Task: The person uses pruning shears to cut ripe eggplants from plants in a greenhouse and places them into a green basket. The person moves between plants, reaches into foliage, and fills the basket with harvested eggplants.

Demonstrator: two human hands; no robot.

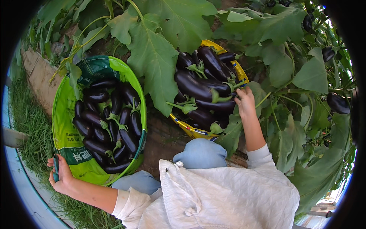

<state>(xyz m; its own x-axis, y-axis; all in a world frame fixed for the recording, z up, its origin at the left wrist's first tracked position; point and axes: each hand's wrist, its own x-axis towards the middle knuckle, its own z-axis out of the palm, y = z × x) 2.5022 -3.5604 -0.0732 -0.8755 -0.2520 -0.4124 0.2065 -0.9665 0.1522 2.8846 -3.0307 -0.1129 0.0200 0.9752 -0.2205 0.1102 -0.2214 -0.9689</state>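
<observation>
My left hand (63, 174) is at the lower left, holding a small tool with a dark green handle (56, 168); its working end cannot be made out. Just beyond that hand stands a round bright-green container (64, 114) made of printed fertilizer-bag material, with glossy dark purple eggplants (98, 144) inside. My right hand (246, 103) reaches to the right side of a yellow-rimmed container (188, 131) heaped with eggplants. Its fingertips are by the stem end of a slightly blurred eggplant (194, 86) on top. Whether they grip that stem is unclear.
Large eggplant leaves (155, 57) hang over both containers. On the right, plants bear more eggplants (338, 103). My knee (200, 153) is close to the yellow-rimmed container. Grass (31, 114) and a pale blue edge (17, 169) run along the left.
</observation>
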